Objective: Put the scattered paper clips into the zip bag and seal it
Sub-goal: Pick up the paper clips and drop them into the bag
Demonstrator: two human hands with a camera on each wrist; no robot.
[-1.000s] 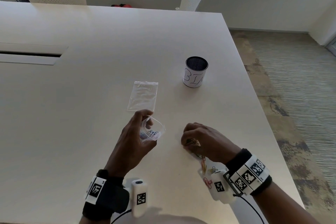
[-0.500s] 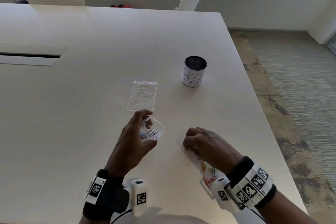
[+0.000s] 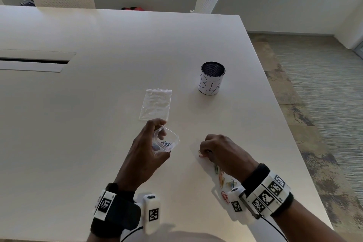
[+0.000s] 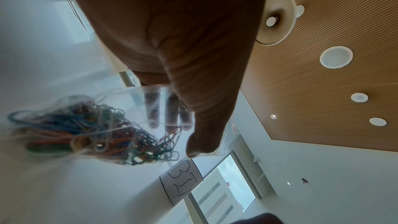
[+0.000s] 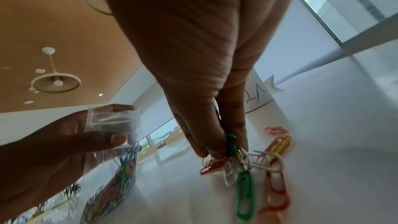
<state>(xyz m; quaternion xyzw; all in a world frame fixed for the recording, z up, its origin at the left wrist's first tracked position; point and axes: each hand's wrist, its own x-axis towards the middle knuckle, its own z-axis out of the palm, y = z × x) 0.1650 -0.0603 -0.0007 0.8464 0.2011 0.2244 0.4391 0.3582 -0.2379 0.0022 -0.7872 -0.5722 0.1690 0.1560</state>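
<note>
Paper clips (image 3: 223,180) under right hand (image 3: 222,152), zip bag (image 3: 167,142) held in left hand (image 3: 145,155)

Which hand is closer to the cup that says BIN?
Right. The right hand is on the table just below the BIN cup; the left hand sits farther left, holding a zip bag.

Left hand (image 3: 146,155) holds zip bag (image 3: 167,142) above table (image 3: 78,124); clips inside. Right hand (image 3: 222,153) right of it, on loose paper clips (image 3: 224,180). Second bag (image 3: 156,105) behind left hand; cup (image 3: 212,78) farther right.
</note>
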